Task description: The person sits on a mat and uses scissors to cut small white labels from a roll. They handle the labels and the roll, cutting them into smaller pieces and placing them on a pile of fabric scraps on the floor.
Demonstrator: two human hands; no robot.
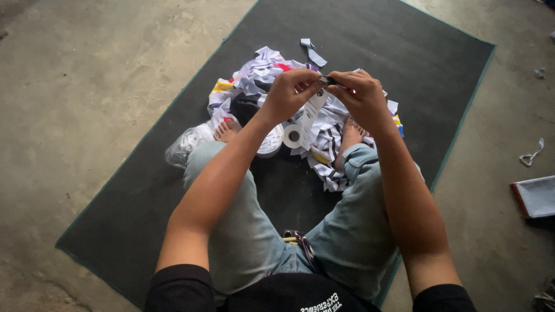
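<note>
My left hand (pixel 291 92) and my right hand (pixel 361 95) meet above a pile of paper tags (pixel 263 75) on a dark mat (pixel 376 34). Both pinch a small dark item (pixel 327 81) between the fingertips, and a white paper tag (pixel 310 114) hangs down from it. A roll of white tape (pixel 292 136) and a flat round white spool (pixel 270 143) lie just below the hands, between my bare feet. I sit with my legs in light jeans stretched over the mat.
A clear plastic bag (pixel 186 145) lies by my left foot. Concrete floor (pixel 87 86) surrounds the mat. A flat book-like object (pixel 535 196) sits at the right edge, with paper scraps (pixel 532 155) nearby. Loose strips (pixel 313 53) lie beyond the pile.
</note>
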